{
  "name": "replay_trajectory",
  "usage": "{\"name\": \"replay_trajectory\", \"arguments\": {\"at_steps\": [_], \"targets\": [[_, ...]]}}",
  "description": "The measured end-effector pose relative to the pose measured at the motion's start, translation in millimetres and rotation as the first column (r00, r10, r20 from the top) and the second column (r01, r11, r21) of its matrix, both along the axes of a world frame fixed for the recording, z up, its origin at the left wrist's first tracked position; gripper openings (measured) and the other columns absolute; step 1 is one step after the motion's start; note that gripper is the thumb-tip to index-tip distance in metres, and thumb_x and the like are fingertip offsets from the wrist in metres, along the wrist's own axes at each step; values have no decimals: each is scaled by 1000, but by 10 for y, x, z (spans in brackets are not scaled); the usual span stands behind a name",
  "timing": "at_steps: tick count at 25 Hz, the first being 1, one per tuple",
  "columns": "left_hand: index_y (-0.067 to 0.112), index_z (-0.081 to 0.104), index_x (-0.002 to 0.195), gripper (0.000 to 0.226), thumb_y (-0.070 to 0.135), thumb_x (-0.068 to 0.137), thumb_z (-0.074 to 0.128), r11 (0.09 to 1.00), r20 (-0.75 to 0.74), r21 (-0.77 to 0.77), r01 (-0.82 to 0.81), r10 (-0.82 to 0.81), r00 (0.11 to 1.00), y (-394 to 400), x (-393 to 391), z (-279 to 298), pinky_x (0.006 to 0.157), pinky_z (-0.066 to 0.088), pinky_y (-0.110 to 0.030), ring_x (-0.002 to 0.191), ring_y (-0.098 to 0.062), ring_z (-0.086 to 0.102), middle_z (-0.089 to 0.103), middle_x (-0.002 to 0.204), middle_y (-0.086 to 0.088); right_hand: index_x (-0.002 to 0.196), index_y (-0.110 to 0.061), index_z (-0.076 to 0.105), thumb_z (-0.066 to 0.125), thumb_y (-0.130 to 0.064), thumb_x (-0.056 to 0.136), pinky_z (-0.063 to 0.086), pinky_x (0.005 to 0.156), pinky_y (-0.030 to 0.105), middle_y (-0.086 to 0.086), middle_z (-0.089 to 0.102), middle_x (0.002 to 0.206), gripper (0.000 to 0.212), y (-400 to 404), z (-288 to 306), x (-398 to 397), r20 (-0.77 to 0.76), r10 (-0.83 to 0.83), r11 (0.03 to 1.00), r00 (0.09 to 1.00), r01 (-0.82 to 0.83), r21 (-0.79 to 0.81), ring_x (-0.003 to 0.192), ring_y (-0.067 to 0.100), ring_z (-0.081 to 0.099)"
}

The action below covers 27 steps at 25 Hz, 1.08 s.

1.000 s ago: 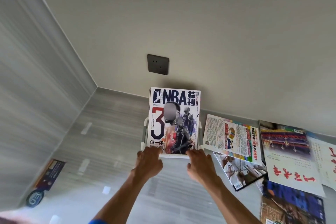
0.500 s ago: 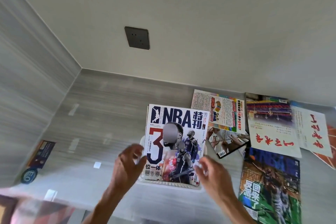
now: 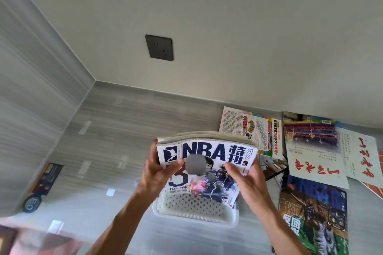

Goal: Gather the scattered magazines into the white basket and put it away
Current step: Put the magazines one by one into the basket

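Bare skin of the left hand [image 3: 158, 174] is wrapped round the left edge of the NBA magazine [image 3: 207, 163], thumb laid across the cover and fingers hidden behind it. The right hand [image 3: 246, 178] is closed on the magazine's right edge in the same manner, thumb on the cover. A small stack of magazines is gripped between the two hands, with further page edges seen behind the front cover. The stack is tilted upright, its lower end down inside the white basket [image 3: 194, 211]; whether it touches the basket floor cannot be told.

The perforated basket is set on the grey counter [image 3: 116, 130], near its front edge. To the right, other magazines are spread flat on the counter: a colourful text-covered magazine [image 3: 250, 128] by the wall, a white one with red calligraphy [image 3: 315, 151] beside it, and a green basketball magazine [image 3: 313, 219] nearer the front. A dark wall socket [image 3: 159, 47] is fixed to the pale wall above. A dark label [image 3: 43, 184] is seen on the left side panel.
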<state>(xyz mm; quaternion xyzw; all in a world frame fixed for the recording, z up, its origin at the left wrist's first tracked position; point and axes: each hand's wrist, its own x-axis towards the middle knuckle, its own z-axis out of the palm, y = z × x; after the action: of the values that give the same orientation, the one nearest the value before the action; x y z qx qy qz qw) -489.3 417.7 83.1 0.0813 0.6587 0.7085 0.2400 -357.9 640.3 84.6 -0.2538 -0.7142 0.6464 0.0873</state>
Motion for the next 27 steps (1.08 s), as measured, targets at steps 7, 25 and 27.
{"name": "replay_trajectory", "arguments": {"at_steps": [7,25,27], "targets": [[17,49,118,67,2,64,86,993,-145,-16,114,-116,983,-44,-34,167,75,60,-46,97,-31,69,69,105,-3,122,-21,52,85,-49,65,51,69,31,6,58,66,72,9,-94,199,137,32,996,990,-20,-84,59,18,55],[25,62,106,41,8,74,82,948,-89,-320,-5,-25,996,39,-339,-355,61,58,-23,76,-13,70,73,87,-1,144,-22,35,69,-56,76,44,97,32,-10,51,132,84,247,-373,-231,298,138,973,945,-185,135,110,3,55],[19,57,121,53,9,75,81,918,-43,-392,-61,48,998,-147,-268,-437,75,54,-26,95,-14,64,66,106,2,142,-27,36,71,-52,78,42,97,37,-14,47,133,77,234,-414,-79,350,57,979,935,-122,164,115,8,52]]}}
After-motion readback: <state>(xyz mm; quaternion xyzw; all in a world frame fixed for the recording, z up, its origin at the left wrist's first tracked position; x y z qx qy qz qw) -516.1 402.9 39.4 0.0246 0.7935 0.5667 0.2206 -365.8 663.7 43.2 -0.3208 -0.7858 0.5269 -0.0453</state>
